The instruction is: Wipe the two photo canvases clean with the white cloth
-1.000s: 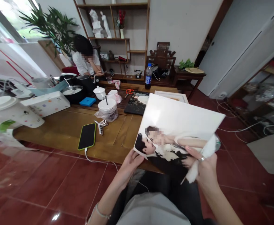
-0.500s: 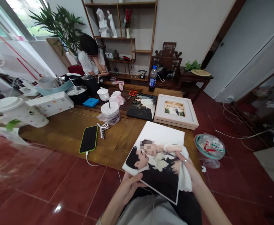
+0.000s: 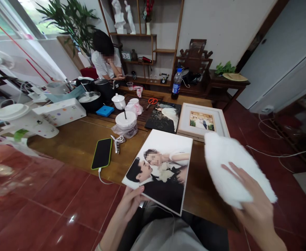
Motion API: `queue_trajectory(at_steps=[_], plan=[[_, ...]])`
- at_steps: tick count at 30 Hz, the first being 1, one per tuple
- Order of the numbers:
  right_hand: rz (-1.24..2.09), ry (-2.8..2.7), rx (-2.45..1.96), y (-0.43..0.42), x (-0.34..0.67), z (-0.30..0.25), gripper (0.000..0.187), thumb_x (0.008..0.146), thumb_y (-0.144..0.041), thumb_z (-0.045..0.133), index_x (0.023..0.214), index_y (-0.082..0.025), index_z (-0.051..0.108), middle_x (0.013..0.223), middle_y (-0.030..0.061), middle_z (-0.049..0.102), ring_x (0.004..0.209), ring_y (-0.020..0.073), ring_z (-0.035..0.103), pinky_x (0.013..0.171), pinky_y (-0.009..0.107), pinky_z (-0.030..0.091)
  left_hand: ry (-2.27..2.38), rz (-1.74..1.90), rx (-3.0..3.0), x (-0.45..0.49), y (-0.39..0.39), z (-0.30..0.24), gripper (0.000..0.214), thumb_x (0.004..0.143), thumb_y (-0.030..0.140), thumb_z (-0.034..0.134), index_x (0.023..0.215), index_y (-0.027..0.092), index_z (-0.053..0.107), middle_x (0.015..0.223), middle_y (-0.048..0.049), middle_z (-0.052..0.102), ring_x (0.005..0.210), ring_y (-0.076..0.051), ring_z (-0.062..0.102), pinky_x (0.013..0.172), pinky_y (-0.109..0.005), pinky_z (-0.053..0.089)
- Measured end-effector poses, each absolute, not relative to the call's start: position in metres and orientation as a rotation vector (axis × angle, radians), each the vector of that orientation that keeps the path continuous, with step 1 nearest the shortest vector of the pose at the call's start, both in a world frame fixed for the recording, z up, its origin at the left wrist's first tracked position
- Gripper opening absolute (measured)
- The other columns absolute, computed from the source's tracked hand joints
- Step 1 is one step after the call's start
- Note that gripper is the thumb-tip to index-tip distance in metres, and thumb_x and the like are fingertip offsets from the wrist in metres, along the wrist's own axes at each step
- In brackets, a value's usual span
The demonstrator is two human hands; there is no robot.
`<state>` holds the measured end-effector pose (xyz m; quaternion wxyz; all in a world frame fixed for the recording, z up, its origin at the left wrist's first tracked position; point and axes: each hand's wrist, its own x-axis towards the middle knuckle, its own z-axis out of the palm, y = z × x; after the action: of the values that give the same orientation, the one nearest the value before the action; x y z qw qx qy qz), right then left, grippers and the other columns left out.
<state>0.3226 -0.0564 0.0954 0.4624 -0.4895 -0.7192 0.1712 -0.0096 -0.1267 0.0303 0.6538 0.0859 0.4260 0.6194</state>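
Note:
A large photo print [image 3: 160,167] of a couple lies on the low wooden table [image 3: 74,146], its near edge over my lap. My left hand [image 3: 130,204] grips that print at its lower left corner. My right hand [image 3: 252,205] is lifted to the right of the print and holds a white fluffy cloth [image 3: 231,167], which hangs in the air over the table's right end. The cloth does not touch the print.
Behind the print lie a dark photo print [image 3: 164,116] and a white framed picture [image 3: 202,122]. A phone [image 3: 102,157] on a cable, a metal clip [image 3: 117,142], a lidded bowl [image 3: 126,123], a teapot [image 3: 118,101], scissors [image 3: 152,101] and a bottle [image 3: 177,83] stand on the table. A person [image 3: 105,59] sits at the far side.
The print has come down from a raised tilt to lie on the table. My right hand has left the print and swung out to the right with the cloth.

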Motion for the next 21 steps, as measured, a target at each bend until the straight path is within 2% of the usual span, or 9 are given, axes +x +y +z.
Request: queue_trajectory(at_steps=[3,6,8,11,13,15,16,18,21], plan=[[0.306,-2.359,-1.081,-0.052,0.313,0.087,0.013,0.071,-0.012,0.060,0.063,-0.022,0.063,0.135,0.0040,0.050,0.131,0.0317,0.035,0.106,0.059,0.026,0.944,1.436,0.219,-0.015,-0.118,0.035,0.074,0.069,0.011,0.070,0.134,0.027,0.040,0.111,-0.0078,0.068,0.090,-0.026,0.068,0.069,-0.033,0.060],[0.362,-2.529,-1.055,-0.053,0.303,0.081,0.011,0.075,-0.022,0.064,0.085,-0.024,0.068,0.139,0.0076,0.046,0.133,0.0340,0.029,0.105,0.065,0.024,0.958,1.468,0.250,-0.018,-0.107,0.040,0.073,0.069,0.010,0.068,0.134,0.027,0.040,0.119,-0.0084,0.063,0.090,-0.024,0.068,0.066,-0.030,0.060],[0.434,-2.414,-1.024,-0.059,0.294,0.082,0.010,0.072,-0.025,0.069,0.082,-0.024,0.068,0.131,0.0083,0.055,0.131,0.0340,0.036,0.105,0.063,0.024,0.947,1.494,0.271,-0.019,-0.099,0.044,0.071,0.069,0.009,0.067,0.133,0.026,0.041,0.118,-0.0082,0.064,0.087,-0.022,0.069,0.064,-0.029,0.060],[0.673,-1.990,-1.056,-0.067,0.267,0.086,0.005,0.075,-0.019,0.066,0.075,-0.023,0.064,0.102,0.0073,0.069,0.112,0.0277,0.057,0.098,0.050,0.042,0.897,1.518,0.295,-0.018,-0.082,0.050,0.064,0.070,0.009,0.067,0.128,0.025,0.046,0.108,-0.0060,0.068,0.080,-0.020,0.069,0.063,-0.031,0.060],[1.009,-1.693,-1.098,-0.067,0.238,0.085,0.010,0.077,-0.018,0.064,0.085,-0.023,0.062,0.093,0.0062,0.070,0.092,0.0217,0.065,0.084,0.038,0.052,0.865,1.514,0.306,-0.016,-0.067,0.054,0.056,0.069,0.007,0.067,0.121,0.021,0.051,0.096,-0.0052,0.072,0.074,-0.020,0.069,0.060,-0.031,0.060],[1.419,-1.469,-0.994,-0.060,0.205,0.082,0.038,0.072,-0.019,0.070,0.107,-0.022,0.057,0.094,0.0062,0.069,0.086,0.0202,0.066,0.077,0.035,0.055,0.843,1.531,0.314,-0.014,-0.050,0.058,0.049,0.069,0.005,0.066,0.115,0.018,0.055,0.089,-0.0035,0.073,0.071,-0.019,0.069,0.060,-0.029,0.060],[1.527,-1.358,-0.952,-0.054,0.188,0.080,0.042,0.069,-0.021,0.073,0.108,-0.021,0.057,0.090,0.0052,0.070,0.084,0.0196,0.066,0.076,0.034,0.055,0.833,1.537,0.322,-0.012,-0.041,0.060,0.044,0.069,0.005,0.065,0.111,0.017,0.057,0.087,-0.0033,0.073,0.070,-0.018,0.069,0.061,-0.028,0.060],[1.576,-1.116,-0.936,-0.038,0.158,0.079,0.033,0.066,-0.024,0.075,0.097,-0.018,0.063,0.088,0.0040,0.071,0.086,0.0195,0.066,0.082,0.035,0.054,0.804,1.536,0.340,-0.011,-0.024,0.062,0.036,0.070,0.005,0.064,0.104,0.014,0.059,0.085,-0.0045,0.073,0.069,-0.018,0.069,0.062,-0.027,0.059],[1.579,-0.755,-0.877,-0.013,0.125,0.084,0.035,0.064,-0.021,0.075,0.097,-0.019,0.065,0.095,0.0021,0.071,0.096,0.0217,0.063,0.089,0.041,0.052,0.770,1.545,0.398,-0.012,-0.001,0.062,0.033,0.071,0.005,0.064,0.103,0.014,0.060,0.085,-0.0047,0.072,0.070,-0.017,0.069,0.064,-0.028,0.059]])
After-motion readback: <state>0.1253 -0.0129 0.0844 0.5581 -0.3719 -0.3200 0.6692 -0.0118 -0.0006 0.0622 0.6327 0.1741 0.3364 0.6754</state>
